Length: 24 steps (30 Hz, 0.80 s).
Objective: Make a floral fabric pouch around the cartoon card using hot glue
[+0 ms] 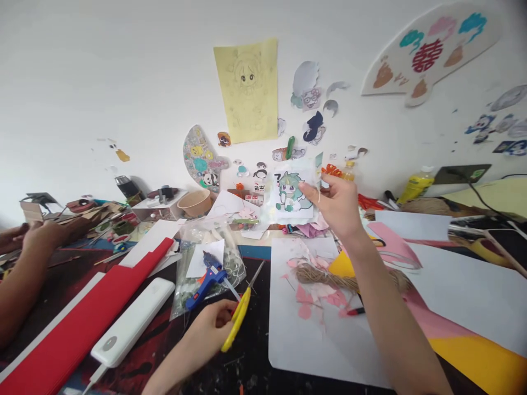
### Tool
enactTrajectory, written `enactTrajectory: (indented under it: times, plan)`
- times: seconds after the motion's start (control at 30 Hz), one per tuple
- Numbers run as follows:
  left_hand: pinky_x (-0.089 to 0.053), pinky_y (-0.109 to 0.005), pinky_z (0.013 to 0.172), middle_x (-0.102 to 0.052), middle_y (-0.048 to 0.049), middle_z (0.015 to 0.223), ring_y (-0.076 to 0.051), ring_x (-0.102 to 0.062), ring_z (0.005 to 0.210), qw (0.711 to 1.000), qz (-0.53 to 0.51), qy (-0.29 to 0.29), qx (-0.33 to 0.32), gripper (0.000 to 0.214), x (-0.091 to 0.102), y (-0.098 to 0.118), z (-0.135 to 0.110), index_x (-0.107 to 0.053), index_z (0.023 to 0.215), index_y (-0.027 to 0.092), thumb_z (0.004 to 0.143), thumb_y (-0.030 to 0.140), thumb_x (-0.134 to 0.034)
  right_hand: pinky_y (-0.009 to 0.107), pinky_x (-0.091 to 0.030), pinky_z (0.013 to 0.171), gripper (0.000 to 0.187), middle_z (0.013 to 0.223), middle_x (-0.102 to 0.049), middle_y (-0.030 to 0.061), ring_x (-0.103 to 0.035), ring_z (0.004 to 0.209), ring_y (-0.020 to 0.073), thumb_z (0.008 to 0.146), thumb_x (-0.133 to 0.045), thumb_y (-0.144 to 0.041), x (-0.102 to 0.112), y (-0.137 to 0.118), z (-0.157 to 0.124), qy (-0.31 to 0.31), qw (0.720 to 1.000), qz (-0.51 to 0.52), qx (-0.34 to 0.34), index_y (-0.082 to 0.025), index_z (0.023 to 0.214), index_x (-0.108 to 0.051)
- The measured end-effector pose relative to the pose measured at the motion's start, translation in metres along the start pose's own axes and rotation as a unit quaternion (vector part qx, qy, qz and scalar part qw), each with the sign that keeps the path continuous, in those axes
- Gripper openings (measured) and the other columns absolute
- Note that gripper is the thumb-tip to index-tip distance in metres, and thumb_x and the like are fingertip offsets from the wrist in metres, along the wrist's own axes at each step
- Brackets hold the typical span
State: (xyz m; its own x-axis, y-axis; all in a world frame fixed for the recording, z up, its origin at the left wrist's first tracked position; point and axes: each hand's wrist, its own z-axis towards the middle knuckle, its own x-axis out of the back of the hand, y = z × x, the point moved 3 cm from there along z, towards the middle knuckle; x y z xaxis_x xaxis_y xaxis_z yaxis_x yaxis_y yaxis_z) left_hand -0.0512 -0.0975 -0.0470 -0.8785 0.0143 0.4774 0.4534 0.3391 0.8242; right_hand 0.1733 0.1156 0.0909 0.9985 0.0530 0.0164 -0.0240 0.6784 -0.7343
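Observation:
My right hand (335,206) is raised over the table and pinches a small paper picture (290,192) of a green-haired cartoon figure, holding it up toward the wall. My left hand (212,323) rests low near the table's front edge, fingers closed round the yellow handles of a pair of scissors (242,307) whose blades point up and to the right. A blue glue gun (208,280) lies just above that hand on a clear plastic bag (208,258).
A white sheet (313,334) carries pink paper scraps and a bundle of brown twine (329,277). Red card (90,312) and a white power bank (132,323) lie at left. Another person's arm (24,269) reaches in from the left edge. Paper cut-outs cover the wall.

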Motion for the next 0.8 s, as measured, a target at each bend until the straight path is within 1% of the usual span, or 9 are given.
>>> enactTrajectory:
  times: [0.13, 0.23, 0.3, 0.37, 0.47, 0.53, 0.67, 0.73, 0.8]
  plan:
    - [-0.036, -0.023, 0.053, -0.053, 0.0029, 0.072, -0.010, -0.045, 0.059, 0.969, -0.223, -0.104, 0.003, 0.030, -0.003, 0.005, -0.009, -0.061, 0.093, 0.016, 0.071, 0.037, -0.067, 0.025, -0.036, 0.049, 0.044, 0.060, -0.046, -0.0033, -0.047, 0.058, 0.0123, 0.070, -0.085, -0.052, 0.013, -0.007, 0.002, 0.032, 0.999, 0.023, 0.018, -0.020, 0.064, -0.055]
    - [-0.032, -0.021, 0.048, -0.051, 0.0031, 0.074, -0.006, -0.042, 0.054, 0.949, -0.288, -0.125, -0.007, 0.019, -0.012, 0.018, -0.009, -0.057, 0.082, 0.017, 0.067, 0.020, -0.068, 0.026, -0.043, 0.053, 0.036, 0.065, -0.055, -0.0012, -0.055, 0.063, 0.0144, 0.071, -0.085, -0.047, 0.025, -0.014, 0.002, 0.063, 0.997, 0.032, 0.032, -0.019, 0.070, -0.063]
    - [-0.029, -0.020, 0.045, -0.049, 0.0040, 0.071, -0.005, -0.040, 0.051, 0.943, -0.308, -0.127, -0.024, 0.018, -0.018, 0.030, -0.002, -0.054, 0.079, 0.017, 0.070, 0.019, -0.069, 0.027, -0.047, 0.057, 0.031, 0.069, -0.061, -0.0001, -0.058, 0.065, 0.0154, 0.072, -0.086, -0.044, 0.031, -0.017, 0.002, 0.061, 0.997, 0.049, 0.016, -0.019, 0.074, -0.068]
    - [-0.024, -0.018, 0.041, -0.047, 0.0055, 0.069, -0.004, -0.036, 0.048, 0.942, -0.315, -0.100, -0.060, 0.023, -0.021, 0.046, 0.011, -0.052, 0.081, 0.018, 0.076, 0.027, -0.073, 0.029, -0.051, 0.062, 0.028, 0.073, -0.068, 0.0011, -0.063, 0.068, 0.0173, 0.072, -0.085, -0.042, 0.033, -0.015, 0.003, 0.031, 0.996, 0.084, -0.026, -0.019, 0.081, -0.073]
    - [-0.023, -0.017, 0.040, -0.043, 0.0066, 0.070, -0.004, -0.034, 0.049, 0.940, -0.309, -0.006, -0.142, 0.034, -0.015, 0.081, 0.032, -0.049, 0.085, 0.020, 0.082, 0.043, -0.074, 0.031, -0.055, 0.073, 0.033, 0.082, -0.074, 0.0013, -0.068, 0.079, 0.0203, 0.071, -0.086, -0.042, 0.035, -0.010, 0.006, -0.011, 0.982, 0.175, -0.075, -0.021, 0.095, -0.076]
    - [-0.032, -0.018, 0.045, -0.046, 0.0053, 0.077, -0.005, -0.037, 0.054, 0.921, -0.315, 0.034, -0.226, 0.040, -0.008, 0.112, 0.043, -0.047, 0.086, 0.021, 0.082, 0.051, -0.074, 0.031, -0.055, 0.076, 0.034, 0.082, -0.075, 0.0009, -0.070, 0.082, 0.0208, 0.069, -0.086, -0.045, 0.034, -0.007, 0.009, -0.034, 0.969, 0.228, -0.085, -0.023, 0.094, -0.075]
    - [-0.044, -0.025, 0.062, -0.053, -0.0010, 0.095, -0.010, -0.046, 0.070, 0.873, -0.260, 0.046, -0.409, 0.052, 0.004, 0.175, 0.048, -0.053, 0.105, 0.023, 0.083, 0.070, -0.062, 0.030, -0.054, 0.069, 0.032, 0.073, -0.074, 0.0022, -0.069, 0.073, 0.0202, 0.067, -0.085, -0.049, 0.031, -0.002, 0.011, -0.069, 0.963, 0.233, -0.117, -0.021, 0.079, -0.075]
    - [-0.046, -0.027, 0.067, -0.053, -0.0023, 0.100, -0.012, -0.049, 0.076, 0.863, -0.253, 0.036, -0.436, 0.055, 0.007, 0.197, 0.048, -0.053, 0.105, 0.024, 0.082, 0.073, -0.060, 0.030, -0.054, 0.067, 0.030, 0.074, -0.075, 0.0025, -0.069, 0.071, 0.0199, 0.067, -0.086, -0.045, 0.031, -0.005, 0.008, -0.042, 0.968, 0.210, -0.133, -0.020, 0.080, -0.076]
    - [-0.043, -0.025, 0.063, -0.050, 0.0012, 0.088, -0.010, -0.046, 0.071, 0.867, -0.253, 0.047, -0.427, 0.046, 0.009, 0.211, 0.048, -0.052, 0.100, 0.022, 0.084, 0.063, -0.067, 0.030, -0.054, 0.065, 0.026, 0.074, -0.074, 0.0025, -0.068, 0.070, 0.0198, 0.069, -0.086, -0.042, 0.032, -0.012, 0.003, -0.016, 0.976, 0.177, -0.128, -0.019, 0.078, -0.076]
